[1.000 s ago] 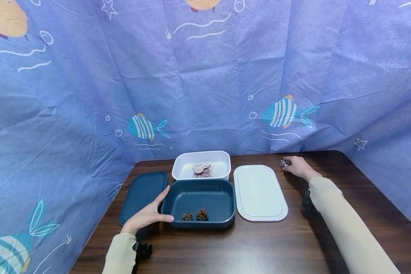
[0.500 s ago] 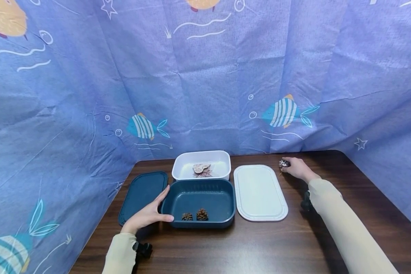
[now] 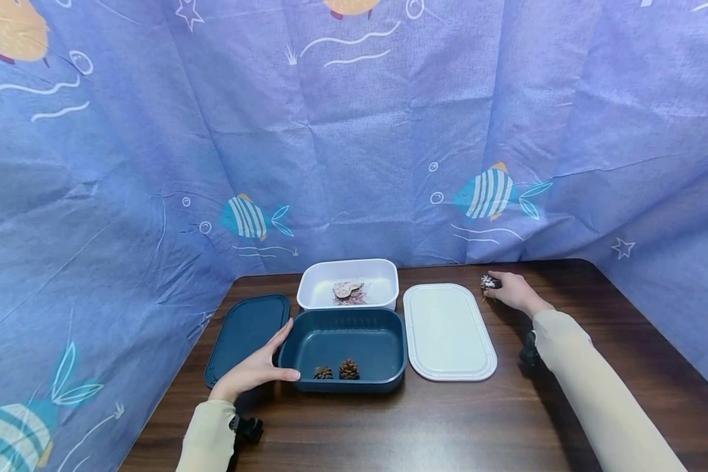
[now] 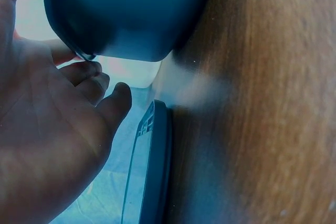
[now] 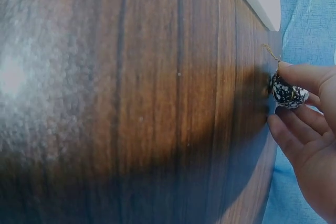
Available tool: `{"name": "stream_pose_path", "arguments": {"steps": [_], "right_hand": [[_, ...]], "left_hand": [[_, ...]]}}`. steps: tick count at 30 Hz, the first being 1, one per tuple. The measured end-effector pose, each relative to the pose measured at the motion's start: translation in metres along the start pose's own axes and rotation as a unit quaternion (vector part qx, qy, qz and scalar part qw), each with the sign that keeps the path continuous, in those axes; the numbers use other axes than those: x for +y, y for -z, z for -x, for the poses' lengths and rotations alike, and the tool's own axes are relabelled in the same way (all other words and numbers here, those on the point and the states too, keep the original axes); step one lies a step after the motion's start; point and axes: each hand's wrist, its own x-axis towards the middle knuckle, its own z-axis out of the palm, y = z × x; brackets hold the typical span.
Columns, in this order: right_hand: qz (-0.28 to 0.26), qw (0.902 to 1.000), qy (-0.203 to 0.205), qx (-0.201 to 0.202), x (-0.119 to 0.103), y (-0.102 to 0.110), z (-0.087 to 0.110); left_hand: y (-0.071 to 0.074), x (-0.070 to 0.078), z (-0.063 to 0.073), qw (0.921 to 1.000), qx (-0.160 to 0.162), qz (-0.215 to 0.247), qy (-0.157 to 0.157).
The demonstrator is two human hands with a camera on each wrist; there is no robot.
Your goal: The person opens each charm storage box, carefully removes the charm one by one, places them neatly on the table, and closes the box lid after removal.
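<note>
My left hand [image 3: 256, 368] rests against the left end of the dark blue container [image 3: 354, 328], thumb and fingers spread along its rim. In the left wrist view, bent fingers [image 4: 89, 80] lie at the container's edge. Inside, near its front wall, sit two brown pine cones, a taller pine cone [image 3: 349, 370] and a lower pine cone [image 3: 322, 372]. Far to the right, my right hand [image 3: 512, 290] holds a small dark pine cone ornament [image 5: 289, 95] flecked with white between thumb and fingers, low over the table. A gold thread [image 5: 271, 52] trails from it.
Behind the blue container stands a white container [image 3: 313, 288] with pale flat pieces [image 3: 347, 290] in it. A dark blue lid [image 3: 248, 334] lies to the left, a white lid [image 3: 448, 331] to the right. A fish-patterned curtain [image 3: 360, 164] hangs behind the wooden table [image 3: 436, 419].
My right hand has shifted very slightly with the pine cone ornament, which now shows a darker side with white flecks. My left hand and the containers stay put.
</note>
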Motion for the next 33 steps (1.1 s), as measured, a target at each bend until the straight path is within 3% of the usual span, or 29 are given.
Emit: {"name": "stream_pose_path", "arguments": {"steps": [33], "right_hand": [[-0.013,0.9999,-0.002,0.008,-0.0011,0.0003,0.0029]], "left_hand": [[0.0004,0.0021,0.0002,0.9999,0.002,-0.006,0.008]]}}
